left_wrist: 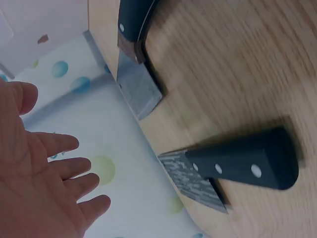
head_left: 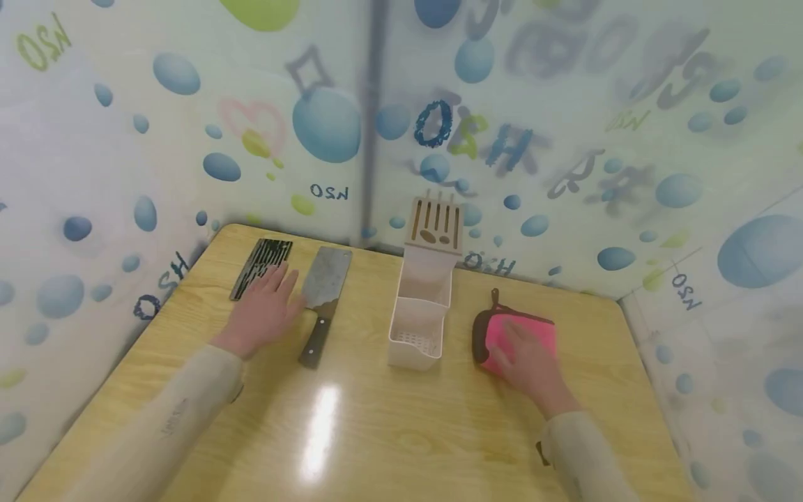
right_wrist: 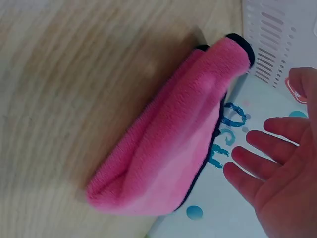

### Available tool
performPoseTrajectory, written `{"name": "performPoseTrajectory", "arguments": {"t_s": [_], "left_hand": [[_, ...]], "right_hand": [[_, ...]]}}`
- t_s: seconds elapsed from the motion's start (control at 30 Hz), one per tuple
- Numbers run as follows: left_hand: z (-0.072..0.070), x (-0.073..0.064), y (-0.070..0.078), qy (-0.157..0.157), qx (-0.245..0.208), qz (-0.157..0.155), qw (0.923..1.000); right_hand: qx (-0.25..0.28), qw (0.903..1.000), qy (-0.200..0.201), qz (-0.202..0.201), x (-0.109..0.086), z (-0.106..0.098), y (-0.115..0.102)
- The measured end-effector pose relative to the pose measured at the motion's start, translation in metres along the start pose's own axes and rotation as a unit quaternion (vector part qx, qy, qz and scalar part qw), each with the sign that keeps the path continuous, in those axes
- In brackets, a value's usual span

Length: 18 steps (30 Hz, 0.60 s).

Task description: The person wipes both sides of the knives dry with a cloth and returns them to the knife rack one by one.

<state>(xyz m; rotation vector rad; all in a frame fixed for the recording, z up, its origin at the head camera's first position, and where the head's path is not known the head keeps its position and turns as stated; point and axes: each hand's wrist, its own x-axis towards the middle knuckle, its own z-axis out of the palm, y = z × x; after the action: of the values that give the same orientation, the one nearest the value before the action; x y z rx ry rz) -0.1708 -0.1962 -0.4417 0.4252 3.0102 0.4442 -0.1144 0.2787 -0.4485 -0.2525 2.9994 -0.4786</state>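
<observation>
My left hand hovers with its fingers spread over a knife with a black-and-silver streaked blade. The hand covers that knife's handle in the head view, but the left wrist view shows the black, riveted handle. Just right of this hand lies a cleaver with a broad grey blade and a dark handle. Over a folded pink cloth with dark edging, my right hand is held with its fingers extended. In the right wrist view, a gap separates those fingers from the cloth.
A pale utensil holder with a slotted brown top stands between the hands, near the table's back edge. Walls with a blue-dot pattern close in the wooden table behind and on both sides. Light glares off the tabletop in front.
</observation>
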Motion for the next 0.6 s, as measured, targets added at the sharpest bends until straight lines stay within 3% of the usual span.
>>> {"name": "performPoseTrajectory", "arguments": {"t_s": [0.27, 0.37, 0.4, 0.6], "left_hand": [[0.025, 0.000, 0.010, 0.014, 0.035, 0.047, 0.9982], [0.033, 0.001, 0.012, 0.007, 0.031, 0.047, 0.9984], [0.035, 0.000, 0.014, 0.005, 0.011, 0.032, 0.9994], [0.051, 0.002, 0.017, -0.020, 0.021, 0.023, 0.9993]], "right_hand": [[-0.021, 0.9994, -0.025, 0.006, 0.000, 0.014, 0.003], [-0.026, 0.9988, -0.039, 0.018, 0.001, 0.019, 0.005], [-0.026, 0.9984, -0.044, 0.025, 0.000, 0.021, 0.006], [-0.034, 0.9976, -0.051, 0.031, -0.003, 0.028, 0.010]]}}
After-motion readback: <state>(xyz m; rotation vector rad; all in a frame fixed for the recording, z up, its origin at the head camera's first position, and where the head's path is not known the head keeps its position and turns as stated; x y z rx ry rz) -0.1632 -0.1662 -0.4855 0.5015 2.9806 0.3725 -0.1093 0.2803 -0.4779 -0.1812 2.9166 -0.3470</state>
